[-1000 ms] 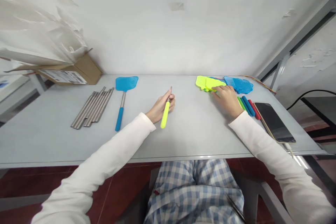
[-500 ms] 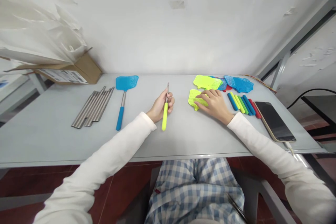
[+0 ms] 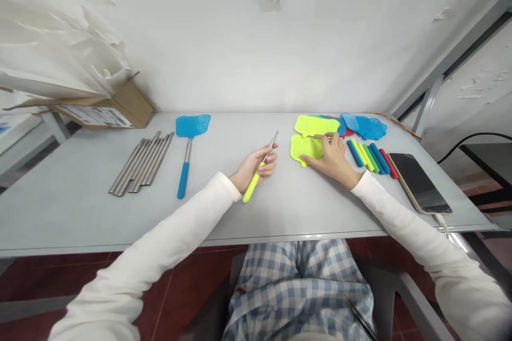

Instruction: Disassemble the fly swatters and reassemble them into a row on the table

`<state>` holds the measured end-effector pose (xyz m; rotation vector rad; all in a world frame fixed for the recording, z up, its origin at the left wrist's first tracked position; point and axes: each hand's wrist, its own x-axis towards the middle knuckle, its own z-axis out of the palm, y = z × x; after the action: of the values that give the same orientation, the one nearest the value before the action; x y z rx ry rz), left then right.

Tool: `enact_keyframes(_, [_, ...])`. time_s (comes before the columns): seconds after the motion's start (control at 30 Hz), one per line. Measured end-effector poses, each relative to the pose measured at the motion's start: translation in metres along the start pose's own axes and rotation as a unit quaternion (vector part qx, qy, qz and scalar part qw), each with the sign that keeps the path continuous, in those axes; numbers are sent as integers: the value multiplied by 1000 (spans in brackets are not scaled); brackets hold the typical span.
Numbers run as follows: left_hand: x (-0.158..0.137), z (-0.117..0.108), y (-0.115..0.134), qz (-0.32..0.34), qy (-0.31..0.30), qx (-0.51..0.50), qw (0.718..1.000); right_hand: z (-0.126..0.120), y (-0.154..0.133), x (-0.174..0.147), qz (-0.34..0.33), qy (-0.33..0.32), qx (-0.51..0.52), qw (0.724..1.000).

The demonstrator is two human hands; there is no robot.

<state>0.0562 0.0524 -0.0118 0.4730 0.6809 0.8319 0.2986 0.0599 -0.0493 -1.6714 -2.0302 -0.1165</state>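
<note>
My left hand is closed round a fly swatter handle, a yellow grip with a thin metal rod pointing up and right. My right hand grips a yellow mesh fly swatter head by its right part, thumb along the near edge and fingers at the far edge. Just behind lies another yellow swatter head, partly over blue and red ones. A blue swatter head is to their right. Left of my left hand, a whole blue fly swatter lies with its head toward the wall.
Several metal tubes lie at the left, near a cardboard box. Coloured grips form a row at the right, beside a phone with a white cable. A white wall bounds the table behind.
The handle in my left hand has tilted, its rod tip swinging right. My right hand has shifted slightly right and its fingers now span the yellow swatter head, which has moved slightly right.
</note>
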Motion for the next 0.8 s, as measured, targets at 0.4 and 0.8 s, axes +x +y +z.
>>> enact_keyframes(0.4, [1, 1, -2, -24, 3, 1, 1000, -2, -4, -4, -76, -94, -6, 993])
enact_keyframes(0.8, [0, 1, -1, -24, -1, -13, 1000, -5, -3, -1, -108, -129, 70, 983])
